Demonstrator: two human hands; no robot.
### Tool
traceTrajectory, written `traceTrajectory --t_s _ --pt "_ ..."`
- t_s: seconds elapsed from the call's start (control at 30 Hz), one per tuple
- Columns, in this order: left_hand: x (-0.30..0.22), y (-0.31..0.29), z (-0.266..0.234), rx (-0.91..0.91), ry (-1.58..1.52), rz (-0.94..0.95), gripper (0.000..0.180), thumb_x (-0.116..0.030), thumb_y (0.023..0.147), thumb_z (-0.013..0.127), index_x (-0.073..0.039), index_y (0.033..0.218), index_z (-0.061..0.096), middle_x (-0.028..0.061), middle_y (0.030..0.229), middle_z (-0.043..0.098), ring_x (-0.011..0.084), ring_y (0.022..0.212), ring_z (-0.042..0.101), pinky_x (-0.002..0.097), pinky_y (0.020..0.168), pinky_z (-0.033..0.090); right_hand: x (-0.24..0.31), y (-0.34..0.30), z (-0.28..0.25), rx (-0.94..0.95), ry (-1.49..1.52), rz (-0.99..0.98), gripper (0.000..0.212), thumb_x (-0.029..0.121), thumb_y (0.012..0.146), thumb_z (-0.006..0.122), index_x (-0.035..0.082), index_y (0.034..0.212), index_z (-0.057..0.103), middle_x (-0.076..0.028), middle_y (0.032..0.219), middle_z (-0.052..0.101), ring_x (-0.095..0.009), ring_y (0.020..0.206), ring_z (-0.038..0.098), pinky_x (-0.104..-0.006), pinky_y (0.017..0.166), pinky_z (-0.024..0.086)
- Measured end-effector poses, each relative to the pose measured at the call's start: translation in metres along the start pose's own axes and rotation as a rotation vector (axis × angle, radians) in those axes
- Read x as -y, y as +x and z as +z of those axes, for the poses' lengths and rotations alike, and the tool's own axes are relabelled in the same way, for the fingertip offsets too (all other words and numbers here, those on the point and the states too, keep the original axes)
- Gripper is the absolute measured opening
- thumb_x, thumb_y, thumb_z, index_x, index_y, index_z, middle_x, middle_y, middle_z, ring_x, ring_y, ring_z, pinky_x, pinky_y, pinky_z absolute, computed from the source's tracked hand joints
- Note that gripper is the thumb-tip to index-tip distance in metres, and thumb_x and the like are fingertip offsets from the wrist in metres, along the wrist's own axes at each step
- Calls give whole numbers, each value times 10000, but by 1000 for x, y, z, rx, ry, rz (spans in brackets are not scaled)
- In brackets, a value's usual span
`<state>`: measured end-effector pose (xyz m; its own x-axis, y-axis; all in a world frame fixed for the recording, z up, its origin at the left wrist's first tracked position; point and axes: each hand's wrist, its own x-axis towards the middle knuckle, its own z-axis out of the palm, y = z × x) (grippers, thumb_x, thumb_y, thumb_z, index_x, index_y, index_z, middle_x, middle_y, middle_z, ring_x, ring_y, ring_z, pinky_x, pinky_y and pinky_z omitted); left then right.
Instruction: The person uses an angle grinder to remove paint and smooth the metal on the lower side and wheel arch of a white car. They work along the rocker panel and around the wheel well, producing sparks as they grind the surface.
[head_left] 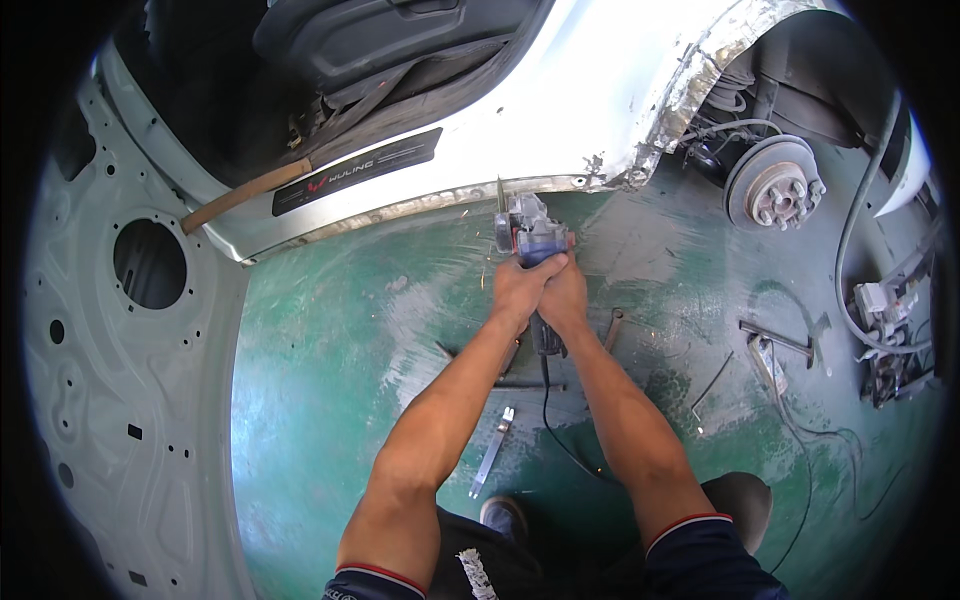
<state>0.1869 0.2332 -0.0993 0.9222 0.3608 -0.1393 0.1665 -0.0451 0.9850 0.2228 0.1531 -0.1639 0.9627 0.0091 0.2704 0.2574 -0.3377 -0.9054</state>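
Note:
Both my hands are closed around the body of a blue and grey angle grinder (541, 240), held in front of me. My left hand (516, 290) wraps its left side and my right hand (565, 292) its right, with thumbs close together. The thin edge-on disc (501, 192) meets the lower seam of the white car's sill (470, 155). Small orange sparks scatter below the disc. Its black cord (548, 400) runs from the back of the grinder down between my forearms. The seam's metal is bare and rough along its length.
An opened door (75, 350) stands at the left, with a wooden stick (245, 195) between it and the sill. A brake disc (772, 182) shows in the wheel arch. Metal bars, a silver strip (492, 452), an L-shaped rod (712, 388) and cables lie on the green floor.

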Motion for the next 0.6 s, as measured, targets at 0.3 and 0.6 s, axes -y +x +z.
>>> traceTrajectory --t_s 0.3,0.6 --pt "6 7 -1 5 -14 -5 514 -299 855 876 100 1135 714 175 1088 752 214 948 720 356 844 572 -6 2 2 55 9 35 574 331 800 800 -13 1189 557 -275 1024 737 -487 1025 699 -585 870 533" --pt "2 7 -1 32 -55 -6 520 -290 857 875 109 1143 702 177 1089 746 215 950 719 356 847 570 -13 7 6 100 -31 48 811 351 829 790 32 1495 455 -250 1152 732 -451 1078 710 -488 895 554"
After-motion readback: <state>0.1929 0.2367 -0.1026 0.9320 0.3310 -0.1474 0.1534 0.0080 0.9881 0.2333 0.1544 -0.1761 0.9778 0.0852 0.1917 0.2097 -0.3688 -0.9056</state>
